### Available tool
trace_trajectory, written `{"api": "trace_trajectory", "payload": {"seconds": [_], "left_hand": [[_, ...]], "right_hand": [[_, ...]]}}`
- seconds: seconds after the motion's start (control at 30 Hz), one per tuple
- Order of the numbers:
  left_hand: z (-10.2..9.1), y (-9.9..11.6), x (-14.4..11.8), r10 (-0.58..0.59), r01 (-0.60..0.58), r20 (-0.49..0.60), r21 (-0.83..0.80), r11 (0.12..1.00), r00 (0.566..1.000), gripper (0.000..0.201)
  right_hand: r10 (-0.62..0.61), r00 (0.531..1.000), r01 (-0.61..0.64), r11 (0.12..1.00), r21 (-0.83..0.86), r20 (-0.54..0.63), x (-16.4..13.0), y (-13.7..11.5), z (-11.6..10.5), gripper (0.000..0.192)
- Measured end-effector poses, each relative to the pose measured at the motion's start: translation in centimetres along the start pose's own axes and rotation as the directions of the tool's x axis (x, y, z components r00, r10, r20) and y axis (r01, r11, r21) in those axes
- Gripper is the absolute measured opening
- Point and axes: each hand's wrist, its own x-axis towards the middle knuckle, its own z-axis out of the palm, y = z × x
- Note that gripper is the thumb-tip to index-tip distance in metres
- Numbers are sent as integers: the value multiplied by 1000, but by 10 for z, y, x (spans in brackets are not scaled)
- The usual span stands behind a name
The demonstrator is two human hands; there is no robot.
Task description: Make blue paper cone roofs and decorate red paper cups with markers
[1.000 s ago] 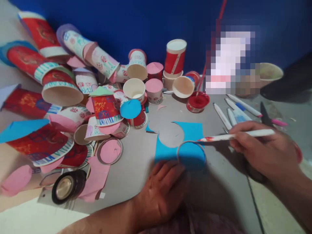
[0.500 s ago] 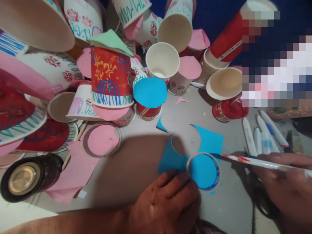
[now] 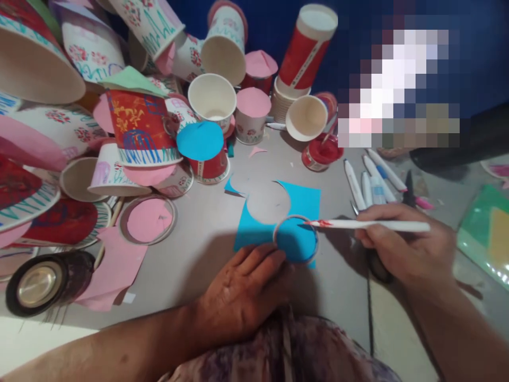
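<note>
Blue paper (image 3: 254,229), round cutout, ring (image 3: 296,216) atop; right grip (image 3: 413,249) clasping red-smeared white pen (image 3: 392,225); left grip (image 3: 246,289), hold unclear

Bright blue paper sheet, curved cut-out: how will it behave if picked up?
The bright blue paper sheet with the curved cut-out is likely floppy, being thin and flat. Its narrowed part may bend or tear first. The thin pale ring resting on it would probably slide if the sheet tilts.
</note>
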Motion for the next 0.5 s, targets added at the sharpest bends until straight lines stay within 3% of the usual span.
{"api": "trace_trajectory", "payload": {"seconds": [0.3,0.5], "left_hand": [[11,-2,-4,2,-2,12,13,1000,1000,36],[2,0,0,16,-17,-135,-9,1000,991,18]], "right_hand": [[-147,985,139,987,85,90,5,1,-1,5],[-167,982,157,982,105,87,6,4,-1,6]]}}
